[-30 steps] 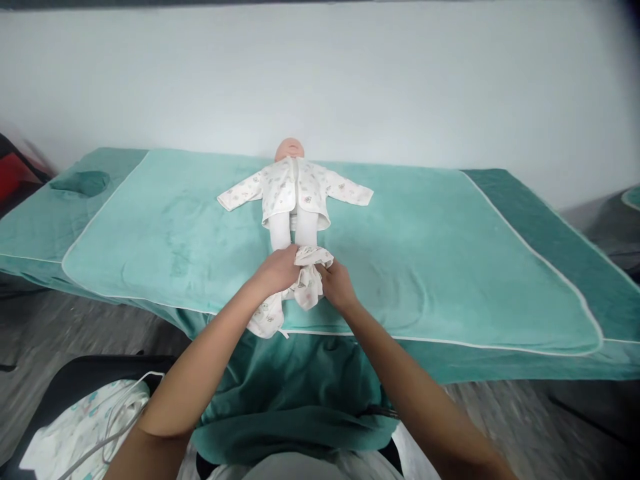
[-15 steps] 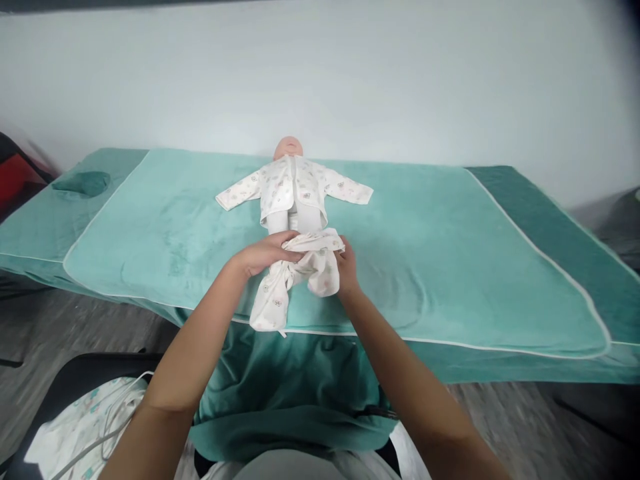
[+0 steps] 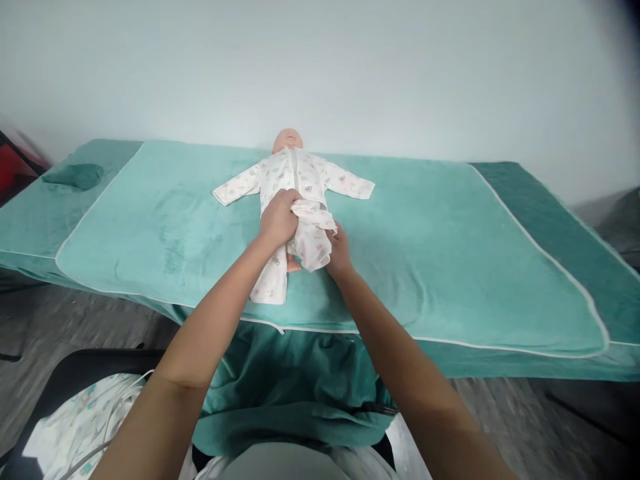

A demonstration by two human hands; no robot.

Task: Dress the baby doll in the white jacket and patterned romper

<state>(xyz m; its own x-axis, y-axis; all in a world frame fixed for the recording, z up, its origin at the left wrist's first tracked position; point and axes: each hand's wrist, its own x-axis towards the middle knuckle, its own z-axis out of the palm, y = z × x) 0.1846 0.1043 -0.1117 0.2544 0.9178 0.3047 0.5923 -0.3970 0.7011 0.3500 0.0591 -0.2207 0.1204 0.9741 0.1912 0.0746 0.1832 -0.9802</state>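
A baby doll [image 3: 288,139] lies on its back on the green bed cover, head toward the wall. It wears a white printed jacket [image 3: 283,175] with both sleeves spread out. White printed baby pants [image 3: 314,245] are bunched around the doll's legs, one pant leg lying flat toward the bed's near edge. My left hand [image 3: 281,217] is closed on the waistband, at the jacket's hem. On the other side, my right hand [image 3: 339,250] grips the pants' edge, its fingers partly hidden behind the cloth. A bit of the doll's foot [image 3: 293,264] shows between the pant legs.
The massage bed [image 3: 450,267] has a green cover with white piping and a face hole [image 3: 75,176] at its left end. A white wall stands behind. At lower left, a black chair [image 3: 100,363] carries a printed cloth [image 3: 75,423] and a cable.
Both hands have moved the pants up the doll's legs toward the jacket. The waistband now reaches the jacket's hem, and one pant leg lies straighter.
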